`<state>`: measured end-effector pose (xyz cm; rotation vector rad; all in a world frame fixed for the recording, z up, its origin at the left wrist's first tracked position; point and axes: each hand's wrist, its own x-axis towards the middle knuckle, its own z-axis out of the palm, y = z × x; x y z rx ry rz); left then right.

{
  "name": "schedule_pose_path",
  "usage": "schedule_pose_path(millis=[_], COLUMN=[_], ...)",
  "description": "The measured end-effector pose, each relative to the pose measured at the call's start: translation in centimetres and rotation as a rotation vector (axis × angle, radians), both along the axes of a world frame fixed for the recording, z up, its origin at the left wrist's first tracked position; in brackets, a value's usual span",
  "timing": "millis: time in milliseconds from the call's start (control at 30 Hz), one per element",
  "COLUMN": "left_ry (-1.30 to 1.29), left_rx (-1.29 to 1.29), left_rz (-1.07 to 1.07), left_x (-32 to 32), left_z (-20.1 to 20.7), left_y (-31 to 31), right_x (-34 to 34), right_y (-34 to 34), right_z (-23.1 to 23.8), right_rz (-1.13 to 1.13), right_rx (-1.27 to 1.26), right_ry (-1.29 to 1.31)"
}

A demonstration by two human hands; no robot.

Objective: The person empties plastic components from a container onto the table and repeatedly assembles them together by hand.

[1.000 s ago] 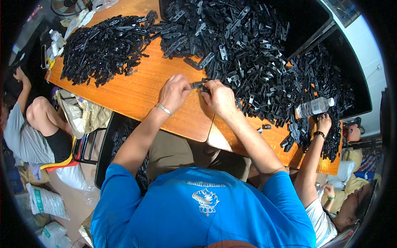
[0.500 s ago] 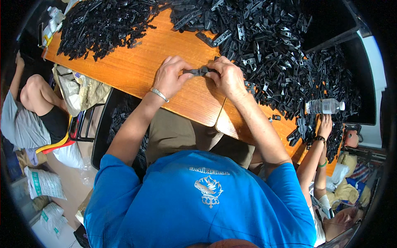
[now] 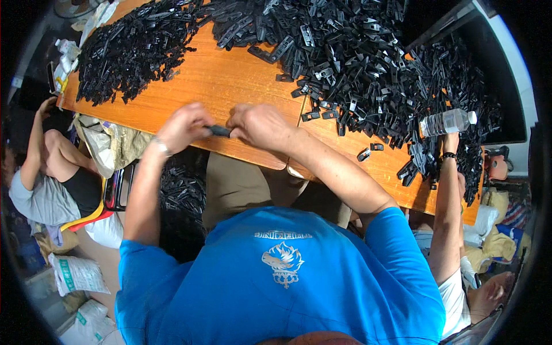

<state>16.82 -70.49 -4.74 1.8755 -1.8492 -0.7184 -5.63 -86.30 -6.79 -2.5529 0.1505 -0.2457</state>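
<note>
A small, narrow black plastic part (image 3: pixel 218 131) is held between my two hands, just above the near edge of the wooden table. My left hand (image 3: pixel 185 125), a little smeared by motion, pinches its left end. The fingers of my right hand (image 3: pixel 259 124) close round its right end and hide it. Beyond my hands to the right lies a big heap of black plastic parts (image 3: pixel 351 75), and a few single pieces have strayed from it onto the wood. Another heap of smaller black parts (image 3: pixel 129 54) covers the far left of the table.
The wooden table (image 3: pixel 230 75) has a seam near its middle. At the right, a co-worker's arm (image 3: pixel 447 213) reaches the heap beside a clear bottle (image 3: pixel 445 122). A black bin of parts (image 3: pixel 181 190) stands below my left arm. Another person (image 3: pixel 49 178) sits at the left.
Both hands have come left and nearer to me with the black plastic part, toward the table's near edge. At the right, the co-worker's arm has shifted.
</note>
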Motion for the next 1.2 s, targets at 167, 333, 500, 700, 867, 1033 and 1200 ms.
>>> schedule_pose_path(millis=[167,333,500,700,867,1033,1200], left_ry=[0.317,-0.130,-0.354,-0.247,-0.156,-0.096,-0.293], left_rx=[0.159,-0.423,-0.611,-0.385,-0.271,-0.290,-0.252], left_rz=[0.229,0.263,0.197,0.262,0.438,0.264,0.164], left_x=[4.0,-1.6,-3.6,-3.3,-7.3,-6.9,-6.5], left_z=[3.0,-0.6,-1.9,-2.0,-1.7,-1.3,0.3], left_y=[3.4,-10.1,-17.3,-16.1,-10.8,-8.3,-8.2], right_x=[-3.9,-2.6,-2.4,-3.6,-5.1,-6.0,-6.0], right_y=[-3.6,-7.3,-8.0,-6.3,-3.3,-1.7,-2.0], right_z=[2.3,0.7,0.3,2.6,3.8,3.3,2.5], right_rz=[-0.330,-0.455,-0.402,-0.327,-0.330,-0.245,-0.374], right_rx=[-0.214,-0.520,-0.652,-0.511,-0.161,-0.264,-0.301], right_ry=[-0.226,-0.112,-0.031,-0.092,0.002,0.094,0.206])
